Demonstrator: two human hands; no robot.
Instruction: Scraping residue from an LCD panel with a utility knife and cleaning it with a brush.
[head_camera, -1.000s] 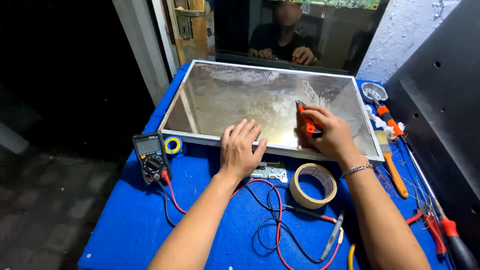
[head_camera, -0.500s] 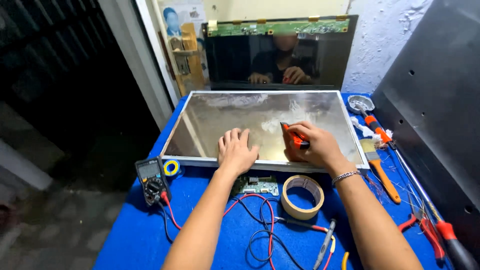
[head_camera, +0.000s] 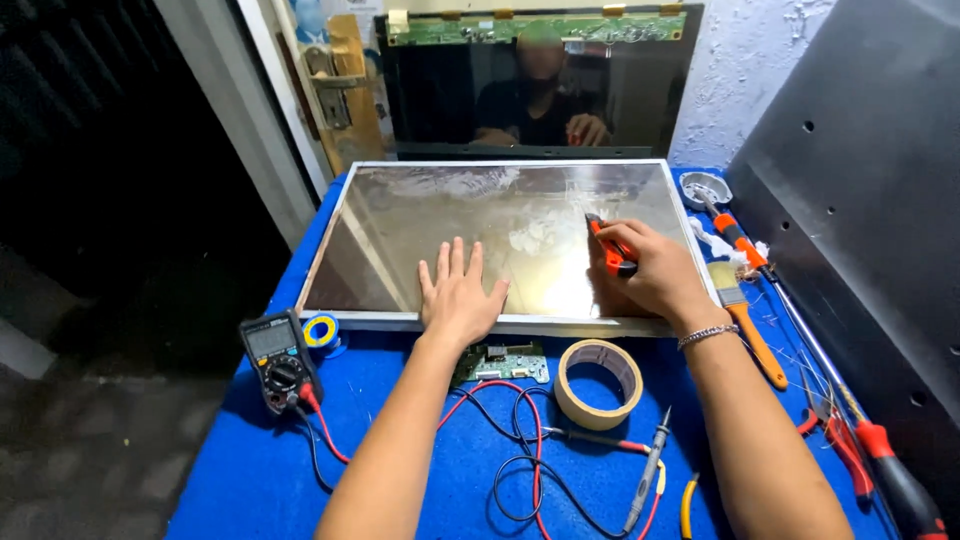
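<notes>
Flat on the blue desk (head_camera: 400, 470) lies a large reflective panel (head_camera: 430, 225) in a pale metal frame, taking up most of the far half of the surface. The left hand (head_camera: 460, 295) rests palm down on the panel's near edge, fingers spread wide and holding nothing. To its right, the right hand (head_camera: 650, 275) is closed around an orange and black utility knife (head_camera: 608, 245), whose tip touches the shiny surface beside a whitish smear; a bracelet sits on that wrist.

Just near the left hand, a small green circuit board (head_camera: 500, 362) lies half under the forearm. A roll of tan tape (head_camera: 598, 383) sits right of it, near the right forearm. At the left, a dark multimeter (head_camera: 278, 358) rests beside a small blue and yellow tape roll (head_camera: 322, 330), and its red and black leads (head_camera: 520, 430) curl across the near desk to two probes.

Along the right edge lie a paintbrush with an orange handle (head_camera: 745, 325), a long screwdriver (head_camera: 880, 460) and a small round white dish (head_camera: 705, 188). A dark screen (head_camera: 450, 90) stands upright at the far side, reflecting a person, and a grey metal sheet (head_camera: 860, 200) leans at the right.
</notes>
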